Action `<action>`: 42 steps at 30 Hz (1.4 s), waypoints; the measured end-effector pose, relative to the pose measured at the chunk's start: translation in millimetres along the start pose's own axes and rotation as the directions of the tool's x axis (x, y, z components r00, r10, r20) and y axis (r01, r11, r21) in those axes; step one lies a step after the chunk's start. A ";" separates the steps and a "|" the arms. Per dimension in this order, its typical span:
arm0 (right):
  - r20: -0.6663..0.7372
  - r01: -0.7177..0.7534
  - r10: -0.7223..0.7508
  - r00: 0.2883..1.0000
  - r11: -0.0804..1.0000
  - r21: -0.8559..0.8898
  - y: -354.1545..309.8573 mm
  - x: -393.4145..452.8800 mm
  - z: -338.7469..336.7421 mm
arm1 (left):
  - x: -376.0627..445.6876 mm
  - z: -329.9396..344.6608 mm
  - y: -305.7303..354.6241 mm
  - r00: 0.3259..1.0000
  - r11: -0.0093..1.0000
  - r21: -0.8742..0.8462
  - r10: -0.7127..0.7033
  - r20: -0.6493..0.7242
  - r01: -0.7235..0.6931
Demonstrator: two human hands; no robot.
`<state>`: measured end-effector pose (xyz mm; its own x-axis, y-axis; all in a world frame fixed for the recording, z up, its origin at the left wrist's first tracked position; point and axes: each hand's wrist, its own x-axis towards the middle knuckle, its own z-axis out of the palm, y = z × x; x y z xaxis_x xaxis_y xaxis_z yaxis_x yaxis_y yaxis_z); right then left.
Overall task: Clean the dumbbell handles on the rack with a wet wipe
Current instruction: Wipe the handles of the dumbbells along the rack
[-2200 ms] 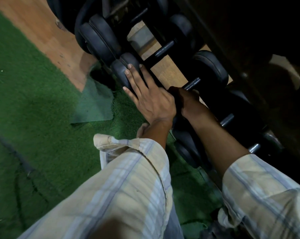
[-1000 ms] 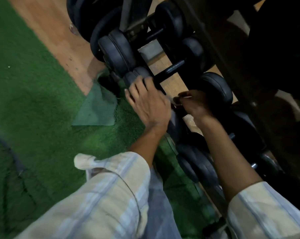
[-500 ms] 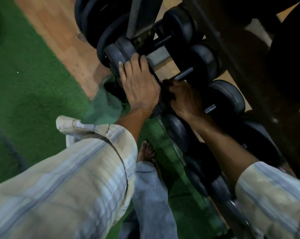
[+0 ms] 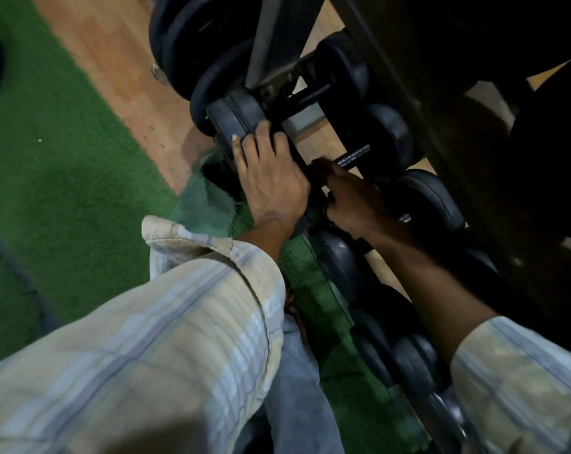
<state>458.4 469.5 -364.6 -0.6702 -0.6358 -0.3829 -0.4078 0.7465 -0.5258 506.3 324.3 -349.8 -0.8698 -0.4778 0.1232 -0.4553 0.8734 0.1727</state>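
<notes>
**Dumbbell handles on bottom rack tier, both hands down among the weights**

Dumbbell handle [image 4: 354, 157] at centre frame, a dark knurled bar running between two black rubber heads on the lowest tier of the rack [image 4: 279, 44]. Right hand [image 4: 353, 199] reaching in from lower right, back of hand up, fingers curled down around the near end of that bar. Wet wipe not distinguishable under the fingers; too dark there to tell. Left hand [image 4: 271, 181] just beside the right, nearly touching it, palm down on the front head of the neighbouring dumbbell [image 4: 235, 119], fingers bent over the head's rim and gripping it, thumb side towards the turf. Both forearms bare to mid-arm, rolled cuffs of a pale striped shirt [image 4: 186, 322] below, left sleeve filling the lower left of the view.

Rack contents: dumbbells lying side by side in a slanted row, heads towards the viewer, from upper centre down to lower right. Second handle [image 4: 307, 98] visible further up, short and dark, next to the rack's grey upright. Larger black plates [image 4: 192, 37] stacked beyond the upright at top. Small chrome-ended dumbbells at bottom right, partly hidden by the right sleeve.

Green turf [image 4: 48, 158] on the left, strip of wooden floor [image 4: 113, 60] between turf and rack. Blue jeans leg [image 4: 297, 388] at bottom centre.
</notes>
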 end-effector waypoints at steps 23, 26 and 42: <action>0.134 0.095 0.909 0.394 -0.185 0.978 11.1 42.2 14.3 | 1.1 -4.4 3.0 0.999 1.000 -0.028 -0.014 0.037 0.015; 0.190 0.178 0.909 0.370 -0.270 0.946 10.9 49.7 8.0 | 1.6 -4.1 2.4 0.999 0.999 -0.034 -0.015 0.038 0.016; 0.260 0.111 0.715 0.649 -0.427 0.897 35.1 56.5 6.4 | 1.8 -2.2 1.8 0.998 0.999 -0.041 -0.010 0.055 0.013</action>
<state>410.2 458.5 -409.5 -0.5653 0.0698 -0.8219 0.6566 -0.5652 -0.4995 504.3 324.8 -347.1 -0.8743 -0.4808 0.0670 -0.4580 0.8627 0.2145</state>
